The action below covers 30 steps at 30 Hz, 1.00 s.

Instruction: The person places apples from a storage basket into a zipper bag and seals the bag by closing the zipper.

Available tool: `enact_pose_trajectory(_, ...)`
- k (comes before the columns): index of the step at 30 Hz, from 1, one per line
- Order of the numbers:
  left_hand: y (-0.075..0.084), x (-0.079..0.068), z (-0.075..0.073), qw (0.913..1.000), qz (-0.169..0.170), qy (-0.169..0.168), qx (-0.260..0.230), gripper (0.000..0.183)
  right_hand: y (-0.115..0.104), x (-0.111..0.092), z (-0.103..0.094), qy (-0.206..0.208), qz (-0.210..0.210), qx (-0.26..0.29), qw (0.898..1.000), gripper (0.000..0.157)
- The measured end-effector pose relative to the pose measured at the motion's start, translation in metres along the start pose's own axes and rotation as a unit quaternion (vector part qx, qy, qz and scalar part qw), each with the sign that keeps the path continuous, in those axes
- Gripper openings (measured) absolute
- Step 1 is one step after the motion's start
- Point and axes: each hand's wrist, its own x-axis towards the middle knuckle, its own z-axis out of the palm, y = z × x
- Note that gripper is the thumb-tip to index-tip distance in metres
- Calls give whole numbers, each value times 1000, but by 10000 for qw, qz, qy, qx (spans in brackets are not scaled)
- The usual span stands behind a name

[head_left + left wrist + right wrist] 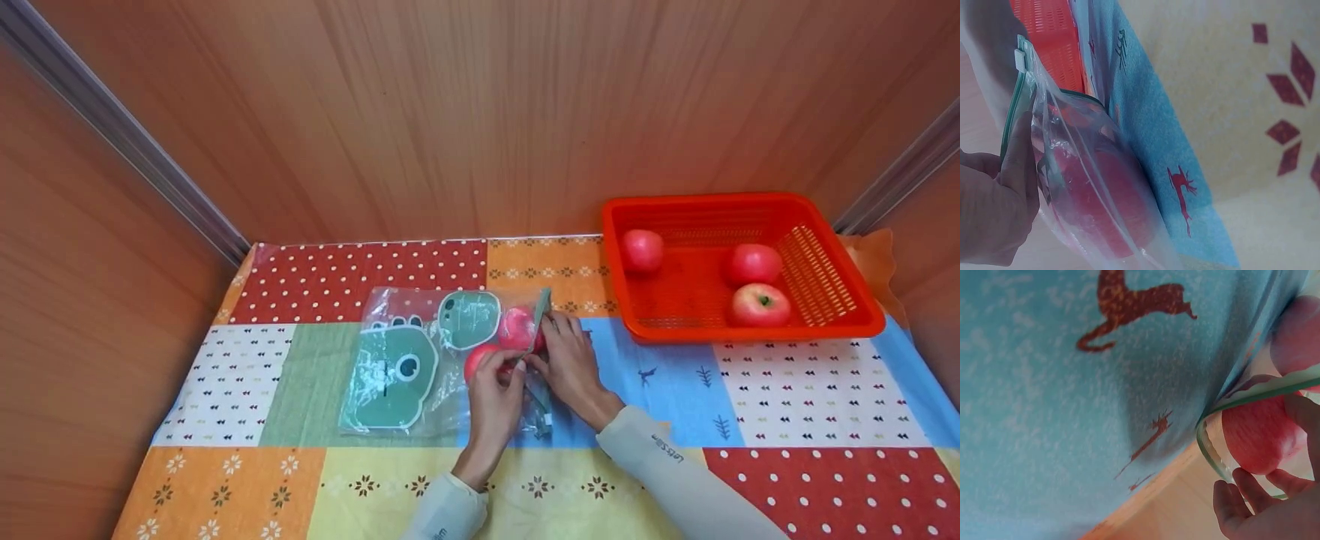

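A clear zip bag (457,409) with green dinosaur prints and a green zip edge lies on its side on the cloth. Red apples (480,360) show through its plastic. My left hand (495,397) pinches the green zip edge (1009,115) at the mouth, thumb against fingers. At the right end of the bag, my right hand (574,364) has its thumb and fingertips on either side of an apple (1258,433) in the mouth. The rim curves around that apple, with another apple (1300,340) beside it. A white slider (1020,61) sits on the zip.
An orange-red plastic basket (750,334) stands at the back right, holding apples (761,305). A patchwork cloth (405,487) covers the table. Wood-grain panels (420,120) rise behind it and at both sides.
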Motion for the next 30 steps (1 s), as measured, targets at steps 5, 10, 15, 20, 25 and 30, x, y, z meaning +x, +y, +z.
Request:
enact_pose_trajectory(5, -1, -1, 0, 10000, 6, -35, -55, 17, -1, 1, 3, 45, -12, 108, 9999, 90)
enact_pose_trajectory(10, -2, -1, 0, 9999, -3, -74, -155, 17, 1, -1, 2, 35, -70, 177, 9998, 95)
enact_pose_trajectory(15, -4, -1, 1, 9998, 198, 69, -13, 16, 3, -3, -3, 71, -188, -12, 9998, 94)
enact_pose_trajectory(20, -5, 0, 2, 9998, 192, 94, 36, 17, 4, -6, -11, 22, -228, -163, 9996, 87)
enact_pose_trajectory(25, -4, 0, 1, 10000, 29, 10, 33, 18, 5, -11, -23, 72, -329, -460, 9984, 77)
enact_pose_trajectory(30, -5, -1, 1, 10000, 25, -2, 0, 18, 6, -17, -38, 122, -462, -736, 9961, 75)
